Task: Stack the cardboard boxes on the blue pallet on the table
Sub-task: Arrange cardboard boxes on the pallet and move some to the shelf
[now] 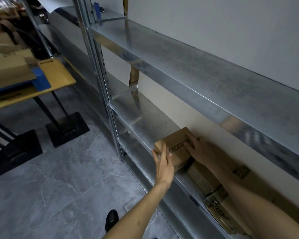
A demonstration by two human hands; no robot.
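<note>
Grips a box (177, 141) on the metal shelf (141, 121) from both sides: left hand (163, 163) clasped round the near corner, right hand (199, 151) with fingers curled over the top. Under the right forearm, more boxes (214, 185) on the same shelf. Far left of the left hand, the blue pallet (41, 80) on the table (62, 76), already loaded with cardboard boxes (12, 69).

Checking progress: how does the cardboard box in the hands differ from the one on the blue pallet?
The brown cardboard box on the grey metal shelf is gripped by the left hand and right hand; the brown cardboard box on the blue pallet lies untouched. The shelf box shows black lettering; the pallet box is blurred. Both are brown.
</note>
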